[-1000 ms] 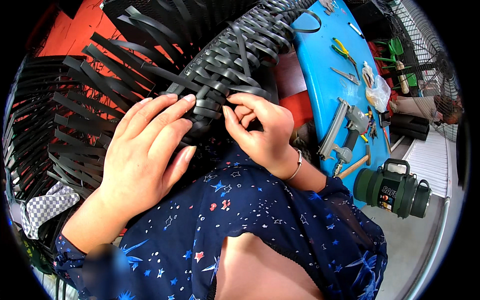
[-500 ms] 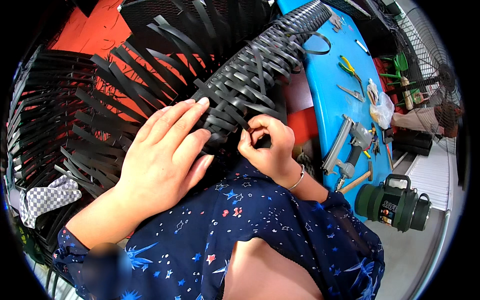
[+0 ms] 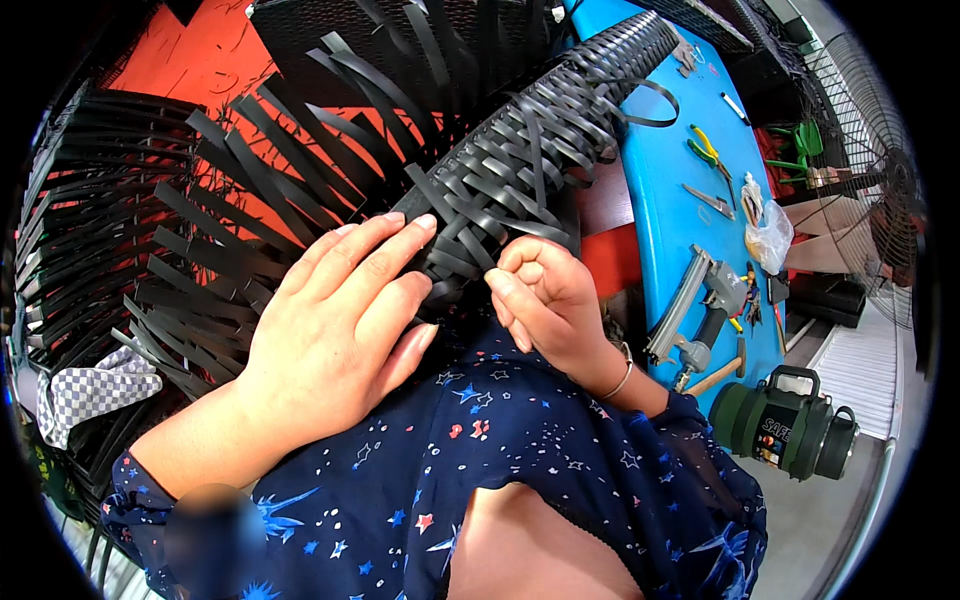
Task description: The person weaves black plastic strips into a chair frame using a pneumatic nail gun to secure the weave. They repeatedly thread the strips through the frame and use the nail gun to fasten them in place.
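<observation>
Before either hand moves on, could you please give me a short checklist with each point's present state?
1. Left hand steadying the woven black band: ok, its fingertips rest at the band's near end.
2. Right hand on a strip end: ok, thumb and forefinger meet at it.
3. Tension in that strip: cannot tell.
4. Loose strips beyond the left hand tucked in: not ok, they fan out freely.
5. Nail gun and yellow-handled pliers clear of both hands: ok, they lie apart on the blue table.
</observation>
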The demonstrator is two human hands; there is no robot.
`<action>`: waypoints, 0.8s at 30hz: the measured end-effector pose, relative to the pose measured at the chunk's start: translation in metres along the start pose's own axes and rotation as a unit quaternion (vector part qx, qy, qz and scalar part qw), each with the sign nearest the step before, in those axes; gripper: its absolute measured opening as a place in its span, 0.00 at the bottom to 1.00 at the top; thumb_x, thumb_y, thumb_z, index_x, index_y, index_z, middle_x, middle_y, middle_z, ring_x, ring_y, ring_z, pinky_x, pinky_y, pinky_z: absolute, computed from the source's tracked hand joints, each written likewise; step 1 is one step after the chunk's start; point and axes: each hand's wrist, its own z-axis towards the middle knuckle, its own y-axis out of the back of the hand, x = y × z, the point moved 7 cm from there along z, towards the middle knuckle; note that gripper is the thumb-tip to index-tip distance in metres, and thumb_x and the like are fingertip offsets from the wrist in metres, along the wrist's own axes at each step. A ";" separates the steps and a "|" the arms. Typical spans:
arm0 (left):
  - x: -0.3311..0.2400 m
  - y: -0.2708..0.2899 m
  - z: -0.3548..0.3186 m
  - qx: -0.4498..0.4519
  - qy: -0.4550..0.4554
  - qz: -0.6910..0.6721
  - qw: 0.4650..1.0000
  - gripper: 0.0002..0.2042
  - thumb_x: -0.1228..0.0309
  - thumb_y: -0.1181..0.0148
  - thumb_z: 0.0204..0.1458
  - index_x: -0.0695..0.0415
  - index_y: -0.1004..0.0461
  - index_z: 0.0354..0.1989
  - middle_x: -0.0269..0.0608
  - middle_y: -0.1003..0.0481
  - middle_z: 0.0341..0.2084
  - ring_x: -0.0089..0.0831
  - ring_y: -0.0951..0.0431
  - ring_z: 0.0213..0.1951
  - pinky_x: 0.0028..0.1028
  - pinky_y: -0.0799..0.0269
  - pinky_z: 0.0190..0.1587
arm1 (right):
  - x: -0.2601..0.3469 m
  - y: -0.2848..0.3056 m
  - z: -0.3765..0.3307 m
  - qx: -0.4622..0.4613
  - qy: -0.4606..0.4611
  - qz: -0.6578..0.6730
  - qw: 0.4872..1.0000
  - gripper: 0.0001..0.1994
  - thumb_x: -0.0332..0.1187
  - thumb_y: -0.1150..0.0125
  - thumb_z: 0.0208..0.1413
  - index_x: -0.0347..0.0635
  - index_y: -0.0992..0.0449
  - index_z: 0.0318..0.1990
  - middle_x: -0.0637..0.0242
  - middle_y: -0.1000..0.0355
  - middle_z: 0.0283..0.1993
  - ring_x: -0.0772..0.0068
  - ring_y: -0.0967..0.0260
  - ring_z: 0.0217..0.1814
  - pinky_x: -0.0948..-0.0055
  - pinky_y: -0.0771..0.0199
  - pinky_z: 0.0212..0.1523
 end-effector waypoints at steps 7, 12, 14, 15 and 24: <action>0.002 0.001 -0.001 -0.011 0.005 -0.020 1.000 0.19 0.71 0.31 0.45 0.62 0.27 0.46 0.59 0.30 0.64 0.57 0.29 0.63 0.46 0.30 0.63 | 0.011 -0.006 0.004 0.035 -0.008 -0.008 0.999 0.10 0.31 0.46 0.72 0.37 0.26 0.36 0.71 0.29 0.19 0.88 0.39 0.14 0.82 0.42 0.16; 0.001 0.002 0.000 -0.006 0.017 -0.006 1.000 0.20 0.71 0.30 0.44 0.61 0.28 0.46 0.60 0.32 0.66 0.57 0.28 0.61 0.46 0.30 0.61 | 0.010 -0.002 0.007 0.007 -0.022 0.002 1.000 0.19 0.36 0.48 0.74 0.40 0.27 0.27 0.75 0.32 0.16 0.90 0.46 0.13 0.83 0.48 0.15; 0.001 0.001 0.000 -0.003 0.021 0.002 1.000 0.20 0.71 0.29 0.43 0.61 0.28 0.46 0.60 0.33 0.66 0.57 0.28 0.60 0.46 0.30 0.61 | 0.012 -0.003 0.008 0.012 -0.017 0.011 1.000 0.18 0.36 0.48 0.73 0.40 0.26 0.27 0.75 0.32 0.16 0.90 0.46 0.13 0.83 0.49 0.16; 0.001 0.001 0.000 -0.002 0.023 0.007 1.000 0.21 0.72 0.29 0.43 0.60 0.28 0.46 0.60 0.33 0.66 0.57 0.28 0.60 0.46 0.30 0.61 | 0.013 -0.003 0.009 0.013 -0.013 0.015 1.000 0.18 0.36 0.48 0.73 0.40 0.26 0.28 0.75 0.32 0.16 0.90 0.46 0.13 0.83 0.49 0.16; -0.006 0.003 0.005 0.006 0.037 0.044 0.998 0.20 0.73 0.29 0.39 0.60 0.28 0.42 0.59 0.32 0.65 0.55 0.28 0.59 0.48 0.32 0.61 | 0.014 -0.007 0.006 -0.010 0.018 0.044 0.999 0.17 0.34 0.46 0.73 0.38 0.24 0.29 0.75 0.33 0.15 0.90 0.45 0.15 0.81 0.49 0.17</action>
